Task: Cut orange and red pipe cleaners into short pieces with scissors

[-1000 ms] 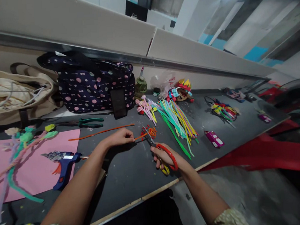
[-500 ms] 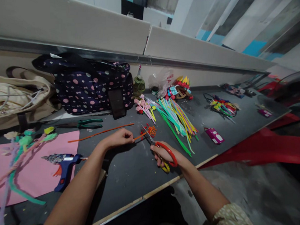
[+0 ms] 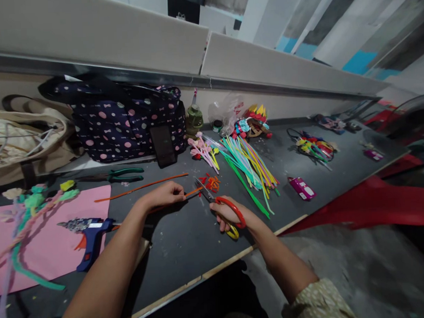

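My left hand (image 3: 168,193) pinches an orange pipe cleaner (image 3: 194,192), whose free end points right toward the scissors. In my right hand (image 3: 225,213) is a pair of scissors (image 3: 231,209) with red and yellow handles. Their blades lie close to the pipe cleaner's end; whether they touch it I cannot tell. Short orange cut pieces (image 3: 211,182) form a small pile just beyond the blades. Another orange pipe cleaner (image 3: 143,186) lies on the table behind my left hand.
Bundled coloured pipe cleaners (image 3: 249,169) lie right of the pile. At left are a blue glue gun (image 3: 92,241), green-handled pliers (image 3: 126,175) and pipe-cleaner flowers (image 3: 34,204) on pink paper (image 3: 61,250). A dotted bag (image 3: 122,123) with a phone (image 3: 162,146) against it stands behind.
Both hands have shifted slightly left, with the pipe cleaner and the scissors. More of the pipe cleaner's free end shows past my left fingers.
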`<state>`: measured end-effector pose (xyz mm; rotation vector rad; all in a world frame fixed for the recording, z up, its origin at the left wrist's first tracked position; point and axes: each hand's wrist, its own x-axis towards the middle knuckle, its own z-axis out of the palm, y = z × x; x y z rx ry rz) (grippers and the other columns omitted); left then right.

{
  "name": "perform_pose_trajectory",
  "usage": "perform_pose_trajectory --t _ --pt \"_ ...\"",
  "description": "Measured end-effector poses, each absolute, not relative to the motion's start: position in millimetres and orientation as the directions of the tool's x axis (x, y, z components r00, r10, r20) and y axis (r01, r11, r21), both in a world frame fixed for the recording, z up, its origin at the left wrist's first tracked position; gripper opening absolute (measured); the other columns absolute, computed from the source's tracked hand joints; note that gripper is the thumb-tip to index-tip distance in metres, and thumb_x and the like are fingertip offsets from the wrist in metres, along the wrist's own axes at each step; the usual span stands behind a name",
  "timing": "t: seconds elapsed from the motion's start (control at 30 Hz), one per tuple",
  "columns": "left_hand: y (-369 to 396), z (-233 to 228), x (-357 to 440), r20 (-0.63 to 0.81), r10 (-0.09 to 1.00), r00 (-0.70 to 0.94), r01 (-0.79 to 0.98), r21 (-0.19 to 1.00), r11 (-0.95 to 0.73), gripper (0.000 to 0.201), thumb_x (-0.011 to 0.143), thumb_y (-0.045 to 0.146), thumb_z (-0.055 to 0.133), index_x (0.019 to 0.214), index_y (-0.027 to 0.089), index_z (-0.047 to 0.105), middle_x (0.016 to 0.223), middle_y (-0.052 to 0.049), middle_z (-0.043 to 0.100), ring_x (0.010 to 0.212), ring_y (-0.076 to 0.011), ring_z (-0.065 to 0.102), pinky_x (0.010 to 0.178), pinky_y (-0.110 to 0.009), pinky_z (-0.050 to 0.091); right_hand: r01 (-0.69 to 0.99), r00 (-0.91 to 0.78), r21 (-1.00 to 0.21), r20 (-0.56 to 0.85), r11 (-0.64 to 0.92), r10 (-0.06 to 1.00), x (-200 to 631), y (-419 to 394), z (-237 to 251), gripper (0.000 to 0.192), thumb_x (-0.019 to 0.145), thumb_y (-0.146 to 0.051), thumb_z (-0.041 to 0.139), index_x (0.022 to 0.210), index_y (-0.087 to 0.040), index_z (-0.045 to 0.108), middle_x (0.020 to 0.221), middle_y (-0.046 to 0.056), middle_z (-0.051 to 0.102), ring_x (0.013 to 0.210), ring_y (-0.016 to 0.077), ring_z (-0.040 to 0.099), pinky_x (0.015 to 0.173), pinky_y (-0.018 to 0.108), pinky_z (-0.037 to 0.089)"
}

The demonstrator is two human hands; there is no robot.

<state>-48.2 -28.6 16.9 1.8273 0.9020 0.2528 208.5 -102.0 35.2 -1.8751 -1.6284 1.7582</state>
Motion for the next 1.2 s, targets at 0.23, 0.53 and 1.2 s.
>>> perform_pose_trajectory --t 0.23,0.53,1.2 --pt "-28 15 -50 -0.236 0.695 0.679 0.468 0.868 -0.163 0.032 0.076 0.043 0.059 0.062 0.014 0.058 0.057 0.002 0.05 0.056 -0.0106 0.04 0.053 -0.022 0.028 0.606 -0.22 -0.658 -0.679 -0.448 0.701 206 -98 27 0.039 0.09 -0.051 0.051 0.067 -0.019 0.048 0.042 0.003 0.056 0.038 0.0188 0.062 0.033 0.023 0.047" --pt "-26 16 -49 -0.236 0.666 0.708 0.471 0.86 -0.197 0.029 0.076 0.039 0.057 0.062 0.014 0.06 0.056 0.002 0.048 0.054 -0.0106 0.039 0.052 -0.023 0.027 0.615 -0.208 -0.643 -0.69 -0.455 0.693 201 -100 34 0.036 0.091 -0.045 0.047 0.066 -0.02 0.046 0.041 0.004 0.055 0.037 0.0203 0.061 0.033 0.025 0.046" --pt "-27 14 -50 -0.228 0.675 0.702 0.459 0.869 -0.183 0.029 0.073 0.039 0.06 0.063 0.013 0.061 0.055 0.003 0.044 0.055 -0.0096 0.036 0.052 -0.021 0.026 0.323 -0.219 -0.84 -0.514 -0.435 0.83 216 -118 13 0.027 0.086 -0.044 0.055 0.096 -0.019 0.05 0.054 -0.009 0.049 0.045 0.0149 0.065 0.039 0.018 0.045"
